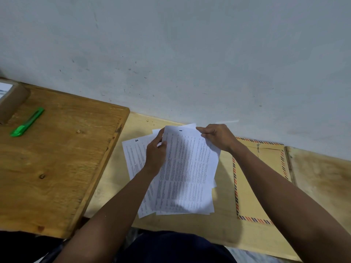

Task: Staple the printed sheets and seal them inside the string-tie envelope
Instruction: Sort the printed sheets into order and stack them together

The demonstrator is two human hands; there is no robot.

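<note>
Early stage, by the look of it. White printed sheets [187, 168] are loose and fanned, not yet squared up; no staple visible on them, and no stapler anywhere in view. Collating is the step in hand; stapling, inserting and tying the string all appear to be left.

Left hand [155, 154] pinches the top sheet at its left edge, thumb over, fingers under. Right hand [218, 136] is closed on the far right corner of the same sheet, lifting it slightly. The other sheets lie splayed beneath it, flat on the pale plywood bench [214, 230]; one marked "5" [133, 158] sticks out left of the top sheet, which is marked "1".

Sheet count: at least three edges distinguishable, possibly more; overlap hides the exact number.

Brown string-tie envelope with red-and-blue striped border [260, 186]: one, lying flat just right of the sheets, partly under the right forearm. Its string closure shows at the far end; whether the flap is open I cannot tell.

Well left of the sheets, on a darker wooden board [57, 168]: one green utility knife [27, 122], one brown cardboard box [11, 103] at the frame edge.
</note>
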